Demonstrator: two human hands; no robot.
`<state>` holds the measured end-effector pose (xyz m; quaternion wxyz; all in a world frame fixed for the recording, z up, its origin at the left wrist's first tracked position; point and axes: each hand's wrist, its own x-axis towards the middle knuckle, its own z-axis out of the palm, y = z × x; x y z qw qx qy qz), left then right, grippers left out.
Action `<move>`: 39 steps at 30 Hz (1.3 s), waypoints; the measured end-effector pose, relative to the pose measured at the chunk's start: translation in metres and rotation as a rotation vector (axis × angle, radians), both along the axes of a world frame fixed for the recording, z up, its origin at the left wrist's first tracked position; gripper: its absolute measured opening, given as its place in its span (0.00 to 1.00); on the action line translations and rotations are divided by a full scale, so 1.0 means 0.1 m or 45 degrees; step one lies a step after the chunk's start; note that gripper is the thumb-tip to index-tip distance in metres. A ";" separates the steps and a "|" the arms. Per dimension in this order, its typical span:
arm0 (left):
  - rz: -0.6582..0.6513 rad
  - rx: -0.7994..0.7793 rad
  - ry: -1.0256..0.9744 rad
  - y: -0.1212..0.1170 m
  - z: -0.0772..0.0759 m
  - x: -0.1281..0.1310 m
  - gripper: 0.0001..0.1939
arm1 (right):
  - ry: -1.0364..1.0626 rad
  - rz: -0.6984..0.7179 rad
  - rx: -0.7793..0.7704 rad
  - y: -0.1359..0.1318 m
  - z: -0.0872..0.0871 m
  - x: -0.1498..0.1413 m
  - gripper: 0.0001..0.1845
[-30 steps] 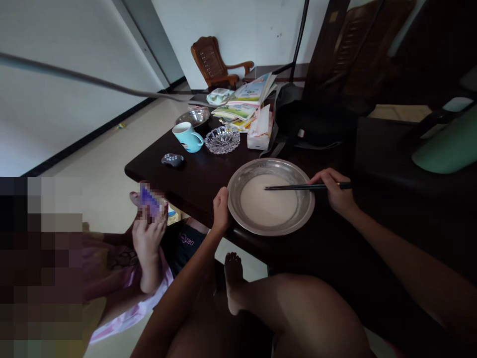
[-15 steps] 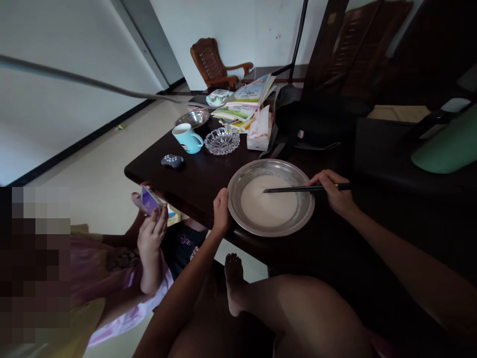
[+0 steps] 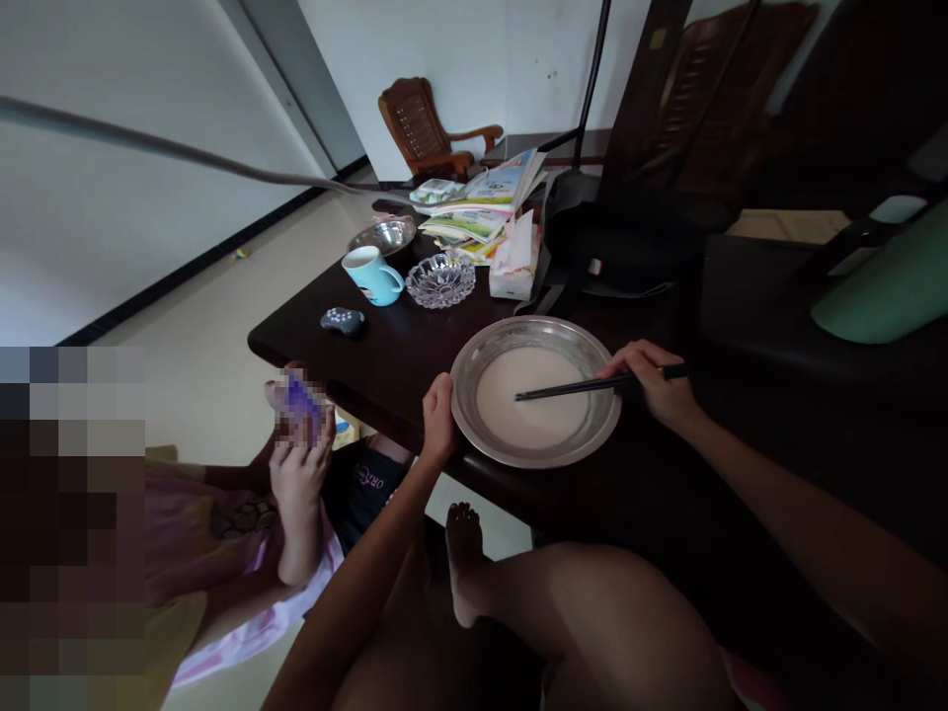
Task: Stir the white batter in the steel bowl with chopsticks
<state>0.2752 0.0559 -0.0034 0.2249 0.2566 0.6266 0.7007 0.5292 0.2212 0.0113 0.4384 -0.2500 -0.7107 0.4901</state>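
Note:
A wide metal bowl (image 3: 468,425) stands at the near edge of the dark table, part filled with a smooth, off-white batter-like liquid (image 3: 544,425). My left hand (image 3: 439,415) is closed on the bowl's left rim. In my right hand (image 3: 658,380), over the right rim, is a pair of dark chopsticks (image 3: 570,388). They slant across the bowl, and their tips reach the liquid near its middle.
Beyond the bowl are a tissue pack (image 3: 515,267), a glass dish (image 3: 440,282), a blue mug (image 3: 372,276), a game controller (image 3: 343,320), another metal bowl (image 3: 385,234) and several booklets (image 3: 481,197). A black bag (image 3: 629,247) lies behind. Another person (image 3: 296,504) sits at left.
The chopstick tips have swept a little toward me and to the left through the liquid. My right hand has shifted slightly left. My left hand stays on the rim.

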 end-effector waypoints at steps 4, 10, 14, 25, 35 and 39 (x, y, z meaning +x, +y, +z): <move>-0.004 -0.004 0.023 0.00 0.00 0.00 0.23 | 0.041 -0.059 0.019 0.01 0.00 0.00 0.19; -0.015 0.004 0.038 0.00 -0.03 -0.02 0.23 | -0.011 0.033 0.037 0.02 -0.01 0.00 0.17; -0.030 0.011 0.050 0.00 -0.04 -0.02 0.23 | 0.085 -0.065 -0.002 0.01 0.00 0.00 0.18; -0.016 0.007 0.025 0.01 0.00 0.00 0.25 | 0.128 -0.077 -0.071 0.03 0.02 0.00 0.19; -0.035 0.024 0.013 0.00 -0.04 -0.02 0.24 | 0.079 -0.047 -0.037 0.01 0.02 0.01 0.18; -0.030 0.035 -0.007 0.01 -0.02 -0.01 0.24 | -0.016 -0.053 0.087 0.01 0.02 0.01 0.18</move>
